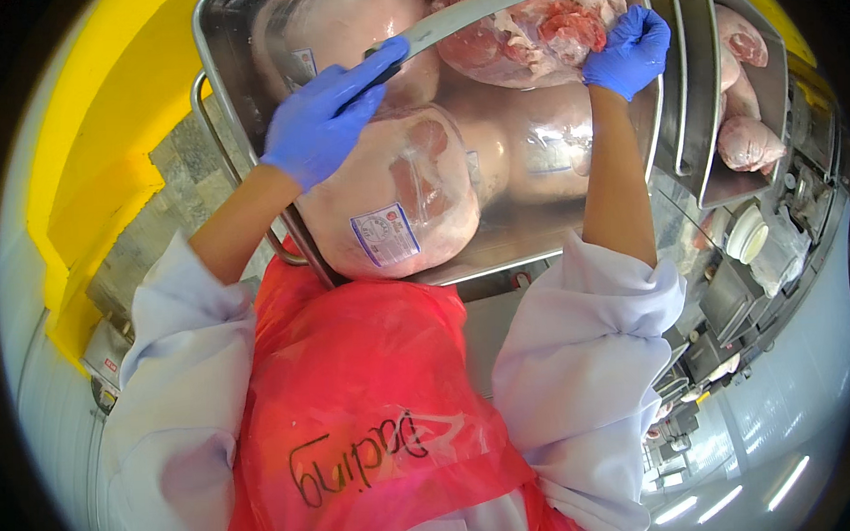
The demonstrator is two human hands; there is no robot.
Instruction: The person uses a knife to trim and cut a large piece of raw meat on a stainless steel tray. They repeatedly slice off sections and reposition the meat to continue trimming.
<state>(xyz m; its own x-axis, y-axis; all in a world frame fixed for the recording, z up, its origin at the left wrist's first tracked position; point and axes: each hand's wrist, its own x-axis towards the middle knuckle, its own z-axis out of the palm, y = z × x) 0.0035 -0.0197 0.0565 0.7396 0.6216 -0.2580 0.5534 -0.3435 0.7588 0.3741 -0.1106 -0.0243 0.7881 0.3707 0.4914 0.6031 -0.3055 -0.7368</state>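
My left hand point(331, 119), in a blue glove, is closed around the dark handle of a long knife point(463, 19). The blade runs rightward across the top of a raw cut of meat point(520, 49), red and pale with fat. At that meat's right edge, my blue-gloved right hand point(629, 56) has its fingers closed and pinches the meat. Under my left hand lies a large plastic-wrapped piece of meat point(441, 185) with a label. These lie in a deep metal tub point(509, 248); the knife's tip is cut off by the top of the view.
More wrapped meat point(544, 149) fills the tub, including a big piece point(318, 30) at the far left. To the right stands a second metal tub point(712, 185) with pale raw pieces point(748, 142). A yellow structure point(104, 197) borders the left, with tiled floor point(192, 152) beside it.
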